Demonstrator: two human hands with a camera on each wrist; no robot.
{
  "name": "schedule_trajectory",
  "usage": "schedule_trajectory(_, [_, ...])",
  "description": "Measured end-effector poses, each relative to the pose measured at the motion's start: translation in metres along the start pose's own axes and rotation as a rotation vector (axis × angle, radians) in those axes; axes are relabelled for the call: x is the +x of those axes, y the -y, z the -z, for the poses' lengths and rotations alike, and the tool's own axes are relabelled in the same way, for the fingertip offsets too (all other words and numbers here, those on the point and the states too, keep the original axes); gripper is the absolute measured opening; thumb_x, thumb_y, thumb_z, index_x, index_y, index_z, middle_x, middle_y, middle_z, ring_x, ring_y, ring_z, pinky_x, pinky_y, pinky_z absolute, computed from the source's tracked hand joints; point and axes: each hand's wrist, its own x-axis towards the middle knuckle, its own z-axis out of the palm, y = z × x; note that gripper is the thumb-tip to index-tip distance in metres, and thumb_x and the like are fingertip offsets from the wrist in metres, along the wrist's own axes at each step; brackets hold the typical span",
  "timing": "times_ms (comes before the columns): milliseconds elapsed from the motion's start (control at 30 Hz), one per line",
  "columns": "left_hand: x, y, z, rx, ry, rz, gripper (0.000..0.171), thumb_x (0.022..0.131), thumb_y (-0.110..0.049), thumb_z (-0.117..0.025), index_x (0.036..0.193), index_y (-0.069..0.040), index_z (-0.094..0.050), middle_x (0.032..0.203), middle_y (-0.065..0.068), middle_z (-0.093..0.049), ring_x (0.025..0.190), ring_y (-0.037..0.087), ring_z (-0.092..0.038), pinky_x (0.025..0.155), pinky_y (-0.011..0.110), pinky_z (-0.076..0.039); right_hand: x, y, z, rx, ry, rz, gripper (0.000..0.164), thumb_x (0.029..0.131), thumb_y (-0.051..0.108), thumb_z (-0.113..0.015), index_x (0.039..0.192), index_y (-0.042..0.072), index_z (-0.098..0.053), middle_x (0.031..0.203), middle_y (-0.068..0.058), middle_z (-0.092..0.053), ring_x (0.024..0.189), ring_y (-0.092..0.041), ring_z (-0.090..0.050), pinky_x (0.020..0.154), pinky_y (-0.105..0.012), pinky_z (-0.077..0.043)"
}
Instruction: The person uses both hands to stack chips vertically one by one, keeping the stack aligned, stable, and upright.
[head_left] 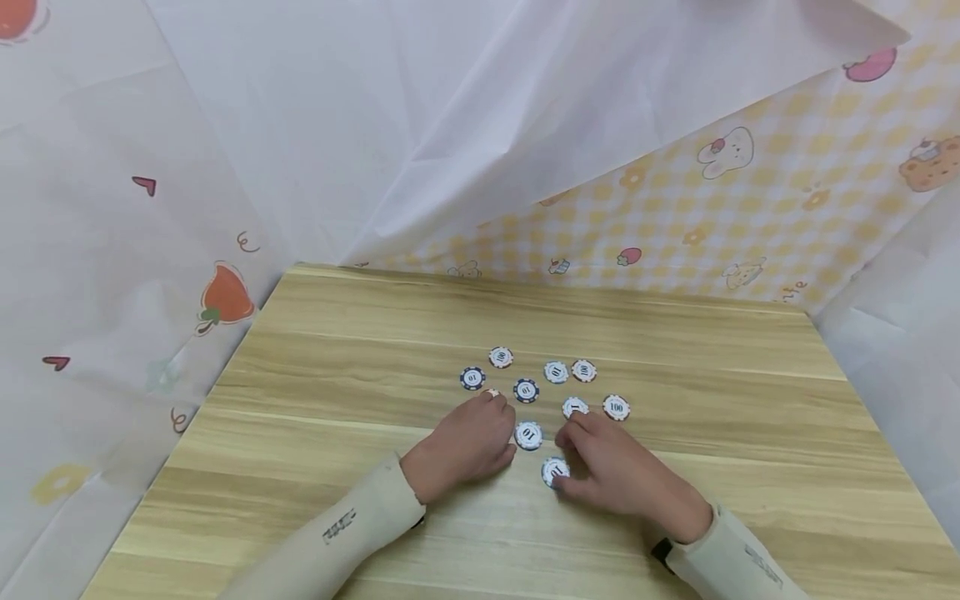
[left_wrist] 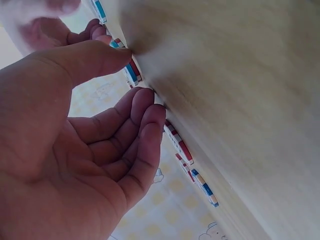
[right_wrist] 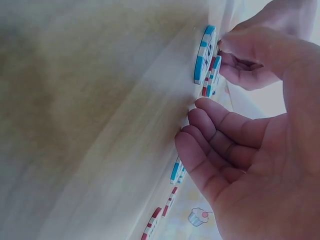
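Note:
Poker chips lie flat on the wood-grain table. In the head view my left hand [head_left: 472, 440] rests with bent fingertips beside a red-edged chip [left_wrist: 178, 142], mostly hidden there by the hand. A white-faced 10 chip [head_left: 528, 435] lies between both hands. My right hand [head_left: 618, 467] spreads thumb and fingers, its fingertips at a chip marked 1 [head_left: 575, 407]. The right thumb tip overlaps a blue-edged 10 chip [head_left: 555, 472]; whether it touches, I cannot tell. In both wrist views the fingers are loosely bent, with no chip between them and the thumb.
Beyond the hands lie two dark blue chips [head_left: 526, 390], red-edged 100 chips [head_left: 501, 357] and a light blue 10 chip [head_left: 556, 372]. Another 100 chip [head_left: 617, 407] sits right of the right fingers. The table [head_left: 315, 350] meets patterned cloth [head_left: 637, 217] at its back edge.

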Motion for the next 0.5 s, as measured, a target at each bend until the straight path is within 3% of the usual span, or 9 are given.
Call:
schedule_trajectory(200, [-0.0001,-0.0016,-0.0003,-0.031,-0.015,0.004,0.025,0.103,-0.024,-0.07,0.099,0.0,-0.076,0.092,0.008,-0.071,0.088,0.021,-0.066,0.092,0.035,-0.054,-0.0072,0.0027,0.0002,-0.017,-0.008,0.042,0.051,0.081,0.038,-0.095,0.114,0.008,-0.072,0.107,0.003,-0.062,0.096,-0.015,-0.056,0.084,-0.04,-0.053])
schedule_trajectory(500, [0.0001,-0.0022,-0.0002,0.006,-0.049,-0.011,0.025,0.104,-0.023,-0.069,0.096,0.0,-0.075,0.089,0.008,-0.07,0.085,0.021,-0.065,0.087,0.034,-0.055,-0.0072,0.0044,-0.0017,0.021,-0.003,0.079,0.038,0.087,0.026,-0.094,0.114,0.008,-0.074,0.106,0.004,-0.064,0.092,-0.01,-0.053,0.078,-0.033,-0.053])
